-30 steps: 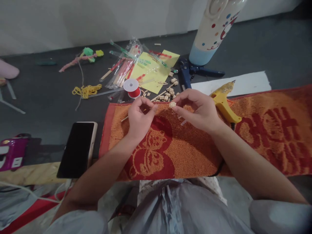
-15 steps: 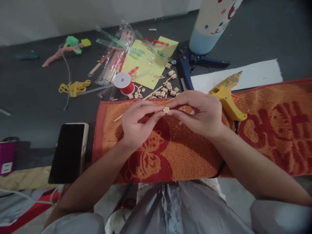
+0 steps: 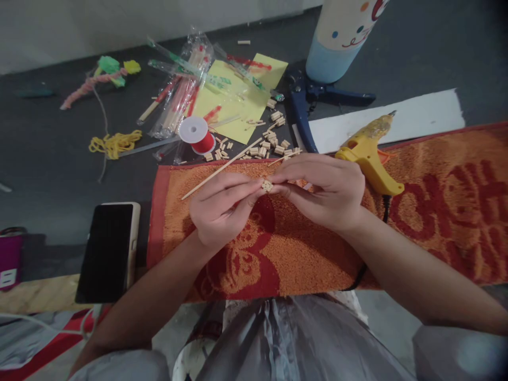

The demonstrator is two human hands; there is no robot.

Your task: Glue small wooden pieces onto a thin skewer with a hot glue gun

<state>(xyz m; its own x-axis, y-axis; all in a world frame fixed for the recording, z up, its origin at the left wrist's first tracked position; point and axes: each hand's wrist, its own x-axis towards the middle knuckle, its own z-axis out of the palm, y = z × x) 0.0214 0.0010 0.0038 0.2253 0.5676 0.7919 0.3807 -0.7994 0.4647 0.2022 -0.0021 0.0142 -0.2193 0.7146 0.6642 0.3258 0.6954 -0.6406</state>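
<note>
- Centrally, both hands meet over an orange and red towel [image 3: 397, 222], pinching one tiny block [image 3: 267, 186] of short pale wood bits that seem stuck side by side.
- Left hand [image 3: 222, 209]: thumb and forefinger tips close on the block's left edge, and the other fingers curl loosely beneath.
- Right hand [image 3: 325, 190]: its fingers clamp the block's right edge. Whether anything else sits in that palm cannot be told.
- Block: it hangs just above the towel, between the two sets of fingertips, touching nothing else.
- Judgement: so small a piece wants light, even pressure from both sides, square to the bits, so none slides or tilts. Held low over the towel, a dropped piece would land softly.
- Yellow glue gun [image 3: 367, 153]: it lies on the towel just beside the right hand, nozzle pointing away. Its tip is worth minding.
- Loose wood bits [image 3: 270, 145] and a red spool [image 3: 196, 135] lie beyond the towel's far edge, and a long skewer [image 3: 222, 168] crosses that edge. A phone [image 3: 107, 251] rests to the left.
</note>
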